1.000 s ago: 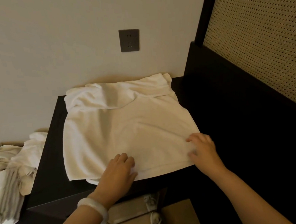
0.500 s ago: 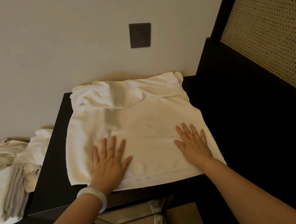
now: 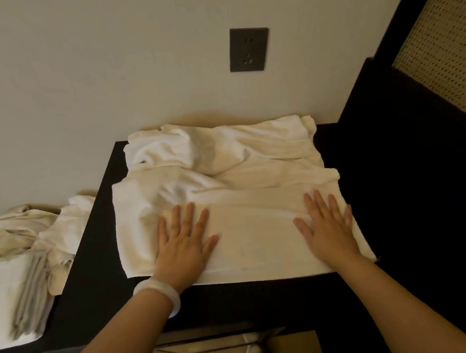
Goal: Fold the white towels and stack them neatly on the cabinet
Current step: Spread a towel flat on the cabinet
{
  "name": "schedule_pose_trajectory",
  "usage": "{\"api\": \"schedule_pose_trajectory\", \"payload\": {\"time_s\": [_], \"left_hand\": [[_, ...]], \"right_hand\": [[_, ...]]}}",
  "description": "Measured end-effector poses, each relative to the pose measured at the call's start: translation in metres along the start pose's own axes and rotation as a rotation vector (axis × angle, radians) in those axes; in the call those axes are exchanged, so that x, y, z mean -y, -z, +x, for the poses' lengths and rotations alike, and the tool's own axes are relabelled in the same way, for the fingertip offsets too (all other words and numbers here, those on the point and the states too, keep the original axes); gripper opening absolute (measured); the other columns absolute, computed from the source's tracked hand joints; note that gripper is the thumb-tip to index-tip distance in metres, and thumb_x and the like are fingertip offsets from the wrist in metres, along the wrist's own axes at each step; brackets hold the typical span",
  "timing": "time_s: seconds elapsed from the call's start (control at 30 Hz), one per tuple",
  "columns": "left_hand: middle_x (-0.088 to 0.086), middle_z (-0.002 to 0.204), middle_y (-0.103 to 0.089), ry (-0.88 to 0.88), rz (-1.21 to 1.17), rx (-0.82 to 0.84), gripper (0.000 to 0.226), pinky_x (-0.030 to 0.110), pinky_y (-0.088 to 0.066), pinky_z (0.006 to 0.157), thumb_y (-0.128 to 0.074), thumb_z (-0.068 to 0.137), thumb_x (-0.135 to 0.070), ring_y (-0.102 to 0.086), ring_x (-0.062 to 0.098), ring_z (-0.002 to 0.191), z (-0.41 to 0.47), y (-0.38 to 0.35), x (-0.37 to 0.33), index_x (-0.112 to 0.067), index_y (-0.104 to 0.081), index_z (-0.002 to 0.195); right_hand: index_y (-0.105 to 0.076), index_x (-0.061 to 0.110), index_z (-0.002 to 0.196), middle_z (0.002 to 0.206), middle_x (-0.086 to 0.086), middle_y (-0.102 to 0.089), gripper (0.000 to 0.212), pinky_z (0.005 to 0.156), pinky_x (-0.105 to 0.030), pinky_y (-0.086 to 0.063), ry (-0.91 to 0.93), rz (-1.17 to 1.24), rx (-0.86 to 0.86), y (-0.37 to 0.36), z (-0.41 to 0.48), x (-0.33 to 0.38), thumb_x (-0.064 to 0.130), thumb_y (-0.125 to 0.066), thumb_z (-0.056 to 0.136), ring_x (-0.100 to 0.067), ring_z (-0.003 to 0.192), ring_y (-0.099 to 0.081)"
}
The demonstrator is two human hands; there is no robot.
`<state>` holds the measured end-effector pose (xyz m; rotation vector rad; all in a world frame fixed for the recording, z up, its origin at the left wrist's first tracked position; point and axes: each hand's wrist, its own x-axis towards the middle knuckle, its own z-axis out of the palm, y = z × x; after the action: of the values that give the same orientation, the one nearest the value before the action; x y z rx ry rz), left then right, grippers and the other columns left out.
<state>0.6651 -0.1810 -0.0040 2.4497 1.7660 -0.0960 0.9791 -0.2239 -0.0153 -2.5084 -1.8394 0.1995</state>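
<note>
soft white terry towel (image 3: 258, 240) laid flat on black cabinet (image 3: 95, 268) | left grip (image 3: 184, 243) and right grip (image 3: 329, 230) spread flat, pressed on it | judged light, limp; best pinched at near corners

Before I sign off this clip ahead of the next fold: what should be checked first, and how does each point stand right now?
1. Hands flat, no grip taken: ok. The left hand and right hand press on the white towel with straight fingers.
2. Near part of the towel smooth: ok.
3. Far part smooth: not ok. Bunched cloth lies against the wall.
4. Bunched cloth belongs to the same towel: cannot tell.
5. Towel fully on the cabinet: cannot tell at its near right corner.
6. More towels at hand: ok. A heap of towels lies left of the cabinet.
</note>
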Motion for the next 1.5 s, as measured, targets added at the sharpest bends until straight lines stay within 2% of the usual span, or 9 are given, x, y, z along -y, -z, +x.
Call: {"api": "schedule_pose_trajectory", "payload": {"time_s": [0.1, 0.17, 0.23, 0.3, 0.47, 0.63, 0.87, 1.23, 1.5], "left_hand": [[0.0, 0.165, 0.006, -0.11, -0.145, -0.025, 0.073, 0.044, 0.007, 0.121, -0.017, 0.096, -0.067, 0.013, 0.026, 0.151, -0.018, 0.007, -0.004, -0.029, -0.009, 0.158], [0.0, 0.16, -0.027, -0.279, -0.26, -0.069, 0.061, 0.036, -0.009, 0.119, -0.047, 0.096, -0.054, -0.016, 0.024, 0.15, -0.031, 0.012, -0.013, -0.024, -0.039, 0.149], [-0.006, 0.136, -0.049, -0.425, -0.293, -0.067, 0.043, 0.028, -0.026, 0.105, -0.059, 0.092, -0.048, -0.041, 0.017, 0.13, -0.042, 0.015, -0.021, -0.027, -0.058, 0.13], [-0.007, 0.119, -0.054, -0.473, -0.318, -0.069, 0.027, 0.027, -0.034, 0.093, -0.063, 0.092, -0.04, -0.048, 0.016, 0.111, -0.048, 0.017, -0.024, -0.025, -0.065, 0.115], [-0.001, 0.1, -0.06, -0.533, -0.202, -0.175, 0.012, 0.035, -0.048, 0.077, -0.059, 0.097, -0.025, -0.055, 0.021, 0.09, -0.055, 0.016, -0.018, -0.018, -0.067, 0.098], [-0.001, 0.097, -0.06, -0.54, -0.161, -0.197, 0.013, 0.033, -0.048, 0.074, -0.061, 0.095, -0.029, -0.056, 0.021, 0.087, -0.055, 0.02, -0.019, -0.018, -0.066, 0.095], [0.004, 0.088, -0.06, -0.542, -0.252, -0.266, 0.012, 0.035, -0.046, 0.071, -0.058, 0.096, -0.012, -0.053, 0.022, 0.079, -0.057, 0.05, -0.025, -0.011, -0.066, 0.087], [-0.005, 0.107, -0.058, -0.607, -0.196, -0.12, 0.018, 0.029, -0.046, 0.084, -0.058, 0.095, -0.032, -0.053, 0.016, 0.095, -0.078, 0.022, -0.016, -0.021, -0.062, 0.109], [-0.008, 0.088, -0.059, -0.637, -0.12, -0.143, 0.01, 0.028, -0.049, 0.069, -0.067, 0.086, -0.017, -0.054, 0.013, 0.077, -0.081, 0.034, -0.021, -0.025, -0.065, 0.092]], "right_hand": [[-0.009, 0.026, 0.158, 0.166, 0.002, -0.005, 0.071, 0.12, -0.048, 0.009, 0.004, 0.007, -0.108, 0.004, -0.033, 0.002, 0.061, -0.026, 0.098, -0.024, 0.152, 0.001], [-0.045, 0.021, 0.143, 0.15, 0.001, -0.038, 0.053, 0.119, -0.04, -0.014, 0.222, 0.226, -0.146, 0.009, -0.05, 0.009, 0.044, -0.055, 0.096, -0.023, 0.141, -0.027], [-0.063, 0.024, 0.114, 0.119, 0.013, -0.051, 0.027, 0.104, -0.029, -0.036, 0.445, 0.396, -0.059, 0.015, -0.066, 0.018, 0.033, -0.069, 0.09, -0.009, 0.116, -0.041], [-0.063, 0.028, 0.1, 0.106, 0.02, -0.048, 0.014, 0.092, -0.022, -0.039, 0.532, 0.407, 0.052, 0.017, -0.077, 0.021, 0.032, -0.07, 0.089, -0.001, 0.104, -0.041], [-0.062, 0.02, 0.095, 0.103, 0.012, -0.052, 0.005, 0.089, -0.025, -0.044, 0.5, 0.305, -0.01, 0.019, -0.082, 0.01, 0.022, -0.066, 0.092, -0.008, 0.1, -0.047], [-0.066, 0.014, 0.094, 0.099, 0.003, -0.06, 0.004, 0.086, -0.03, -0.049, 0.532, 0.199, -0.119, 0.02, -0.091, 0.014, 0.014, -0.062, 0.095, -0.016, 0.093, -0.055], [-0.055, 0.016, 0.084, 0.087, 0.007, -0.051, 0.013, 0.075, -0.023, -0.046, 0.436, 0.358, -0.201, 0.044, -0.098, 0.02, 0.008, -0.056, 0.094, -0.011, 0.085, -0.05], [-0.059, 0.021, 0.101, 0.103, 0.01, -0.052, 0.006, 0.089, -0.024, -0.042, 0.552, 0.231, -0.04, 0.022, -0.123, 0.009, 0.018, -0.056, 0.097, -0.009, 0.096, -0.047], [-0.06, 0.021, 0.087, 0.095, 0.013, -0.054, 0.011, 0.083, -0.024, -0.045, 0.56, 0.281, -0.073, 0.025, -0.123, 0.006, 0.014, -0.066, 0.092, -0.006, 0.09, -0.05]]}}
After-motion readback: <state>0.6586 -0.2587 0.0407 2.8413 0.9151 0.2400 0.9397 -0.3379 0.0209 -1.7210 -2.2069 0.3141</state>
